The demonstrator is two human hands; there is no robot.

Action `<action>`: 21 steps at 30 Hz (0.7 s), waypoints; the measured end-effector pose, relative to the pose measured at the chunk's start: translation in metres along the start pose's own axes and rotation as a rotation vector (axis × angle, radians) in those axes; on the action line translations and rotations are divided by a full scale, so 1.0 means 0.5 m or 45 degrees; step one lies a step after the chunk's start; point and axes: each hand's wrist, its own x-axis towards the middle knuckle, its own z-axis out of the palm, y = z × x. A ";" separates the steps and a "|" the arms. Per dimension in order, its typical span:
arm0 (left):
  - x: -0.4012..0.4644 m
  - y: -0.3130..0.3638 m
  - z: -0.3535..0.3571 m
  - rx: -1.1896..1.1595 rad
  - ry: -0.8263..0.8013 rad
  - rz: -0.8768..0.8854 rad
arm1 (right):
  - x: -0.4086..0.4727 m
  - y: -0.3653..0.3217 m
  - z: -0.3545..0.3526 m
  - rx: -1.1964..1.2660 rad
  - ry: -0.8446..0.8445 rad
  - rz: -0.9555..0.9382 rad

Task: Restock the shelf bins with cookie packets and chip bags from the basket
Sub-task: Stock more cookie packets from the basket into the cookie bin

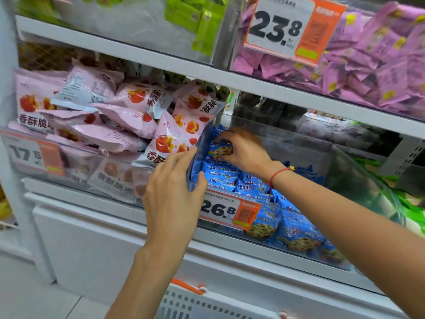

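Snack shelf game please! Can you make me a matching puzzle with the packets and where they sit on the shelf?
Things:
1. blue chocolate-chip cookie packets
2. pink crinkly snack bags
3. purple foil packets
4. bright green packets

Places:
A. top shelf, right bin
B. middle shelf, left bin
C. top shelf, left of the 23.8 price tag
D. middle shelf, clear bin under both hands

Pairs: 1-D, 2-B, 3-A, 4-C

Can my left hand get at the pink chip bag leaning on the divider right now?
Probably yes. The left hand is on the clear divider right beside that pink chip bag, which sits exposed on top of its pile.
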 end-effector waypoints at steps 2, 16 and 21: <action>-0.002 -0.002 0.002 0.000 0.009 -0.002 | -0.011 0.001 0.011 0.027 0.030 0.022; 0.007 -0.009 -0.012 -0.050 -0.141 -0.045 | -0.081 -0.012 -0.083 0.452 -0.154 0.142; -0.026 0.013 -0.038 -0.176 -0.012 -0.030 | -0.213 -0.065 -0.131 0.779 0.137 0.226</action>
